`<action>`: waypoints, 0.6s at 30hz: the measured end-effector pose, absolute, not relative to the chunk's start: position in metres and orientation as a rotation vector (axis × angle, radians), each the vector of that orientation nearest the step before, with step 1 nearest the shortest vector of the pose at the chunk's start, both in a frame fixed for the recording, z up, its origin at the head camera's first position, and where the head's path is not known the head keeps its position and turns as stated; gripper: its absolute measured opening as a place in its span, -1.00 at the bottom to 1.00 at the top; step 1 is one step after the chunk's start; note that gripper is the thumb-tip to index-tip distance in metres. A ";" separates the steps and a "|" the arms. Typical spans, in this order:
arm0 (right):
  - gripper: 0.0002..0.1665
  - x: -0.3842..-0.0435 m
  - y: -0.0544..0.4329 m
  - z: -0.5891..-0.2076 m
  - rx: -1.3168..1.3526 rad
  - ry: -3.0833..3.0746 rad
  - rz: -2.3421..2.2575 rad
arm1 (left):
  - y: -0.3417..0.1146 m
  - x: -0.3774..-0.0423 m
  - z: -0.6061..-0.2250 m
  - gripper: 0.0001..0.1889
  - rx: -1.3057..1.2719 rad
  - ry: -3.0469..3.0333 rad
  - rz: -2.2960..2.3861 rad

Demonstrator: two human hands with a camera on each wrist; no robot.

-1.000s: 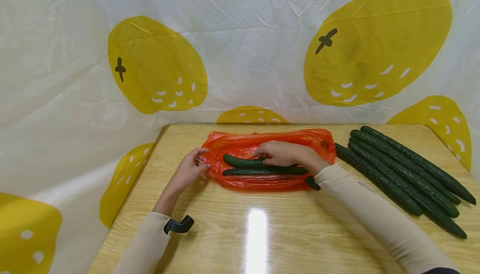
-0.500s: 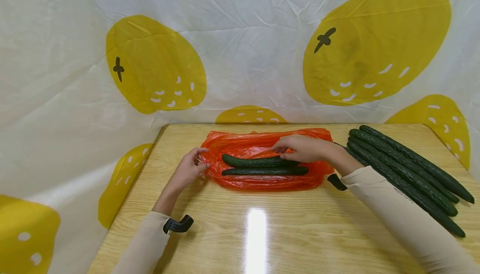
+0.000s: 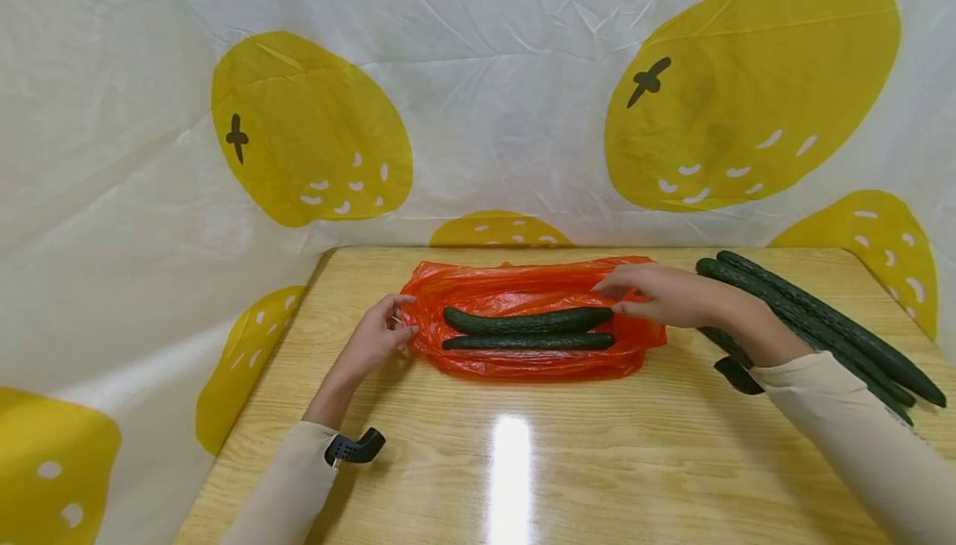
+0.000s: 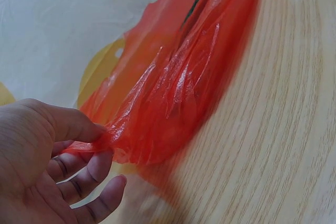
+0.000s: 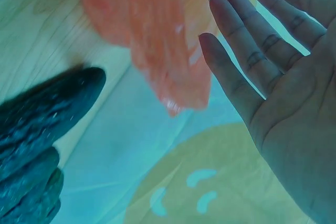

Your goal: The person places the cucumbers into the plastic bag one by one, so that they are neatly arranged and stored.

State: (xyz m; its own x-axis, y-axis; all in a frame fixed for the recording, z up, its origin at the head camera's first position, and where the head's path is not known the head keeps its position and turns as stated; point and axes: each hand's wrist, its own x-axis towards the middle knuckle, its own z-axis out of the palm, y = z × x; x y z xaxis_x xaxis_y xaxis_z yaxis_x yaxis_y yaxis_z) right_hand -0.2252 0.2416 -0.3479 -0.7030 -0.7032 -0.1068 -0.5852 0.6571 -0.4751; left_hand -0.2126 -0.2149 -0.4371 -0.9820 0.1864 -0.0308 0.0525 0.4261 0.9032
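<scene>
Cucumbers [image 3: 528,324], in red bag [image 3: 523,367], beside right hand [image 3: 668,294]

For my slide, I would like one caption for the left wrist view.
Left hand pinching one end of a red plastic bag on a wood-grain table.

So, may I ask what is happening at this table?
A person's left hand pinches one end of a red plastic bag. Two cucumbers lie side by side in it. The right hand is at the other end, fingers open, holding nothing. More cucumbers lie on the table to the right.
</scene>
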 end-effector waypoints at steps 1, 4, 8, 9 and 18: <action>-0.58 -0.223 0.245 -0.348 -1.015 2.597 -0.609 | -0.215 -0.212 -0.437 -0.48 0.213 2.543 1.604; -0.58 -0.218 0.256 -0.348 -0.984 2.615 -0.631 | -0.215 -0.212 -0.436 -0.47 0.209 2.539 1.603; -0.58 -0.210 0.271 -0.348 -0.983 2.658 -0.660 | -0.215 -0.211 -0.437 -0.47 0.212 2.526 1.613; -0.58 -0.208 0.274 -0.348 -0.984 2.668 -0.674 | -0.215 -0.211 -0.437 -0.47 0.215 2.523 1.615; -0.61 -0.198 0.308 -0.351 -1.033 2.814 -0.712 | -0.216 -0.211 -0.437 -0.46 0.218 2.521 1.605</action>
State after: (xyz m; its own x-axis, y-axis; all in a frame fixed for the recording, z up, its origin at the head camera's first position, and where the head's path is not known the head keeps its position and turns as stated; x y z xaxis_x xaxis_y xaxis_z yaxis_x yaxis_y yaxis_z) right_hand -0.1982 0.3078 -0.3506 -0.7736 -0.6257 0.0998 -0.5979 0.6687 -0.4420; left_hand -0.2113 -0.2162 -0.4371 -0.9790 0.1988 -0.0441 0.0442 0.4189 0.9070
